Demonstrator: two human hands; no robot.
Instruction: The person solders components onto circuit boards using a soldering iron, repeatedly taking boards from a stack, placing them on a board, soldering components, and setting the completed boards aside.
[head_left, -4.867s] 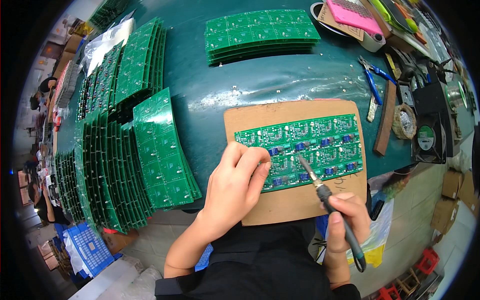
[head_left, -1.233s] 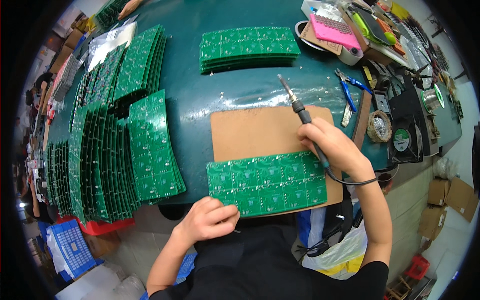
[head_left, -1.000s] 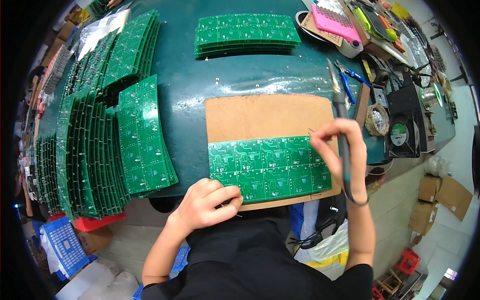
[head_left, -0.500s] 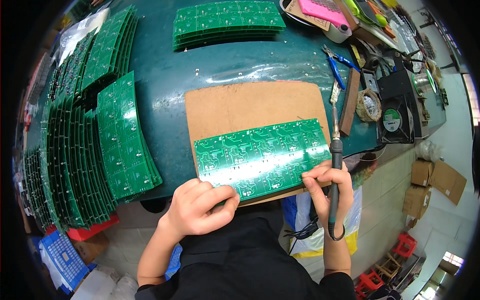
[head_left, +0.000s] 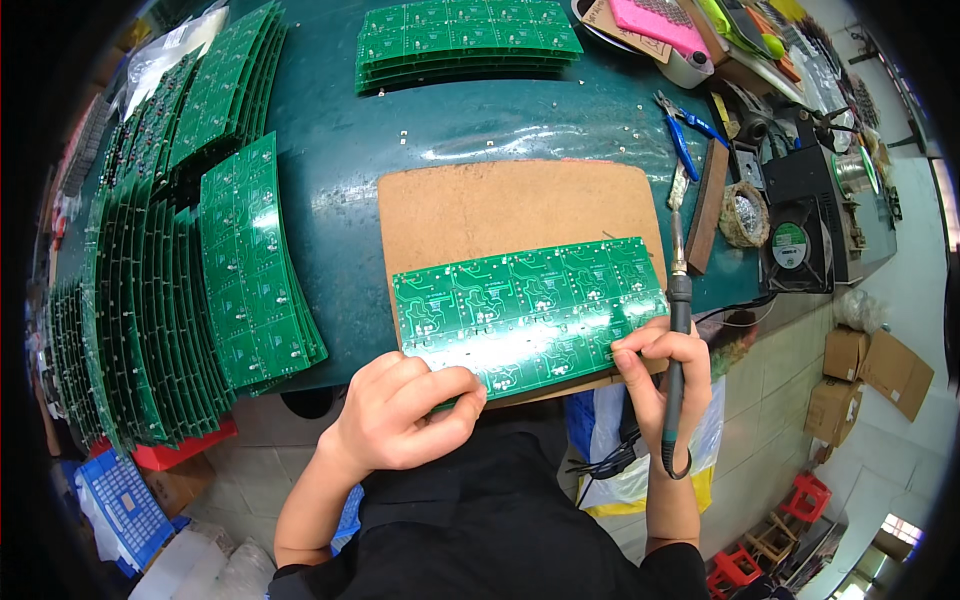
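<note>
A green printed circuit board (head_left: 545, 285) lies on a tan fibreboard sheet (head_left: 515, 200) in front of me, glare running along its middle. My left hand (head_left: 405, 415) is closed at the board's near left edge, thumb and curled index finger pinching it. At the near right edge, my right hand (head_left: 665, 370) grips the board between thumb and index fingertip. That same hand also holds a soldering iron (head_left: 679, 300), its dark handle lying across the fingers. The iron's metal tip points away from me, past the board's right side.
Stacked green boards (head_left: 245, 270) crowd the left, and another board stack (head_left: 465, 40) sits at the back. To the right are blue-handled cutters (head_left: 684, 145), a brown bar (head_left: 708, 205), a round tip-cleaner pot (head_left: 743, 215), a black fan unit (head_left: 800, 235) and a solder spool (head_left: 852, 172).
The whole view has shifted slightly. Both hands keep their grips on the board, and the iron stays in my right hand.
</note>
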